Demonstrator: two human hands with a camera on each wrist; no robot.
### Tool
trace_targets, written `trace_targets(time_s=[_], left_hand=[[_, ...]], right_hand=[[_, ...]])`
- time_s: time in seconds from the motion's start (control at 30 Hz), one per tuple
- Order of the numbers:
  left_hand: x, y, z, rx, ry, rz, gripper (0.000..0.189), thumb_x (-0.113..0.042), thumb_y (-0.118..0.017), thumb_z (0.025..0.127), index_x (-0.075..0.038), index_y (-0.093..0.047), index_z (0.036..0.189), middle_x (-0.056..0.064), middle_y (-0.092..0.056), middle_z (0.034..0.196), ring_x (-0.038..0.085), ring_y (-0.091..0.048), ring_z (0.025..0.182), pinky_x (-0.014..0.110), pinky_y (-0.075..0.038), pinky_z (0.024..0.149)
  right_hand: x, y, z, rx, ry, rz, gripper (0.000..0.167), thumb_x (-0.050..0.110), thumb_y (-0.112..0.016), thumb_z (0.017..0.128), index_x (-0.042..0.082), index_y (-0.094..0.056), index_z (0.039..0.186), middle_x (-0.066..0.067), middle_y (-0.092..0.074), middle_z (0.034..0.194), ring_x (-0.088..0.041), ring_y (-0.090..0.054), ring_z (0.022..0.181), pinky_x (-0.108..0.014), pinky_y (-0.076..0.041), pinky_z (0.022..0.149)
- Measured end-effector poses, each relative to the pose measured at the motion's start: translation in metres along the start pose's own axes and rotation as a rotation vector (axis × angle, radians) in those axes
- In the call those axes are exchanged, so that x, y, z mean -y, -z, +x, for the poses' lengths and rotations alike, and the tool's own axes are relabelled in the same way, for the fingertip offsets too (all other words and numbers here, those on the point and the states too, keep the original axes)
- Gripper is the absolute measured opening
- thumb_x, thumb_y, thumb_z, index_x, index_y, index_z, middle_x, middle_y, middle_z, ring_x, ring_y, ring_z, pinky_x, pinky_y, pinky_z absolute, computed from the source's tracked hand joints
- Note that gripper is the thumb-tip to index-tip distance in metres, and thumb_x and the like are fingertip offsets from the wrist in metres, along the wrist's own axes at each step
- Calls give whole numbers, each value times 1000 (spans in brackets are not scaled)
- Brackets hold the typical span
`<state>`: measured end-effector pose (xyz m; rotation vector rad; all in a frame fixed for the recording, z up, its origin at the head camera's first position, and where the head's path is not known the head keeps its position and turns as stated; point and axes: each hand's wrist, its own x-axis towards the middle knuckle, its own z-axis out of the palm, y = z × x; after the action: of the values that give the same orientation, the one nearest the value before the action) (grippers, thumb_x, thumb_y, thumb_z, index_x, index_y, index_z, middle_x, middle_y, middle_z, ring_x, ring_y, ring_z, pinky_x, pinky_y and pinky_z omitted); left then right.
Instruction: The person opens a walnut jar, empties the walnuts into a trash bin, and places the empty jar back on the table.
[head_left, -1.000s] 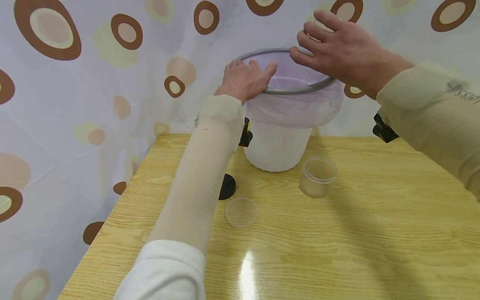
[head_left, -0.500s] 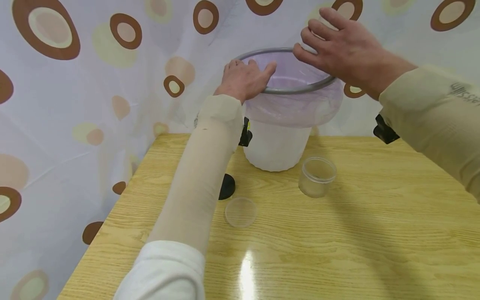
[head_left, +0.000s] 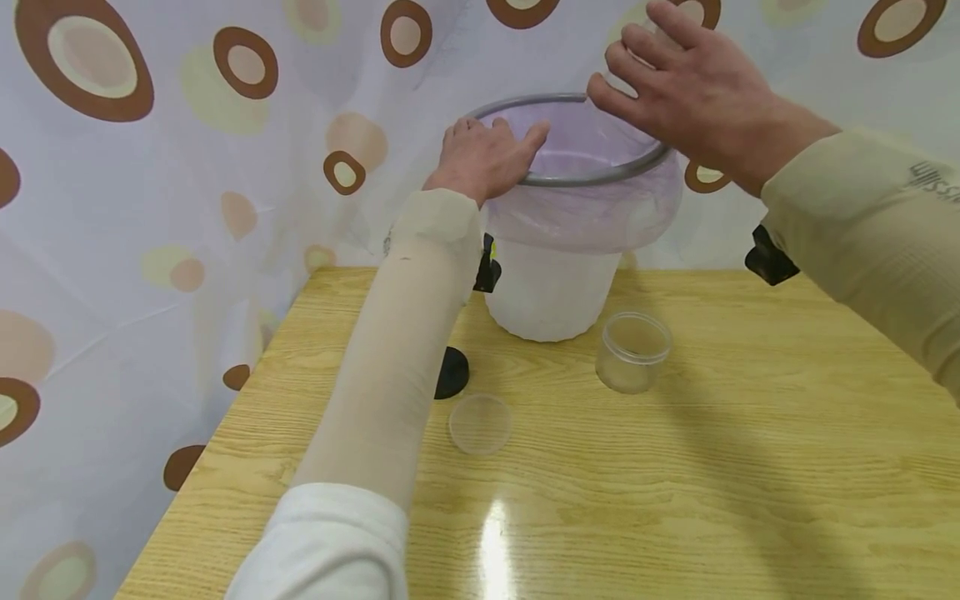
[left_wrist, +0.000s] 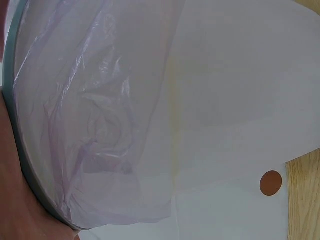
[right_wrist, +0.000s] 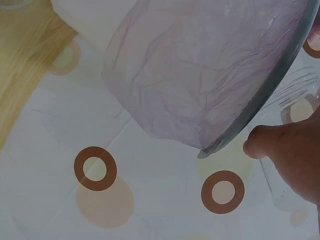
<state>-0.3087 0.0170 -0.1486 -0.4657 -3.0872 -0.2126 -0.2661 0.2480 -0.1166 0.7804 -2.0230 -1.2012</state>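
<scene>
A white trash bin stands at the back of the table. A thin purple bag lines it, folded over the outside beneath a grey rim ring. My left hand holds the ring's left side, its thumb raised over the opening. Above the right side of the bin, my right hand has its fingers curled round a clear, ribbed plastic thing; the hand hides much of it, and its kind I cannot tell. In the right wrist view, the right thumb shows just outside the ring.
A clear round jar stands open in front of the bin. A clear flat disc lies nearer on the wooden table. Beside it a black round lid is partly hidden by my left forearm. A patterned curtain hangs behind.
My right hand has shifted slightly right and up, with its fingers still curled. The left hand stays on the bin's ring. The head view has drifted a little.
</scene>
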Motion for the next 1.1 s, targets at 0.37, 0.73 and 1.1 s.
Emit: trace_targets(time_s=[0.37, 0.73, 1.1], left_hand=[[2, 1, 0, 3, -12, 1, 88, -69, -1, 96, -10, -18, 159, 13, -18, 165, 31, -17, 151, 42, -9, 125], [2, 1, -1, 11, -4, -4, 86, -67, 0, 97, -10, -14, 160, 12, -13, 166, 30, -12, 153, 42, -7, 125], [1, 1, -1, 10, -5, -2, 87, -68, 0, 97, -10, -15, 160, 12, -13, 166, 31, -14, 153, 41, -9, 125]], right_hand=[[4, 3, -4, 65, -70, 95, 134, 14, -99, 31, 1, -21, 140, -31, -33, 133, -44, -28, 130, -53, -14, 120], [3, -1, -8, -84, -311, 354, 85, 1, -84, 66, 2, -33, 134, -27, -41, 128, -41, -33, 128, -51, -23, 116], [0, 9, -14, 91, -559, 728, 98, 14, -83, 74, 2, -24, 151, -25, -33, 148, -43, -22, 140, -53, -9, 122]])
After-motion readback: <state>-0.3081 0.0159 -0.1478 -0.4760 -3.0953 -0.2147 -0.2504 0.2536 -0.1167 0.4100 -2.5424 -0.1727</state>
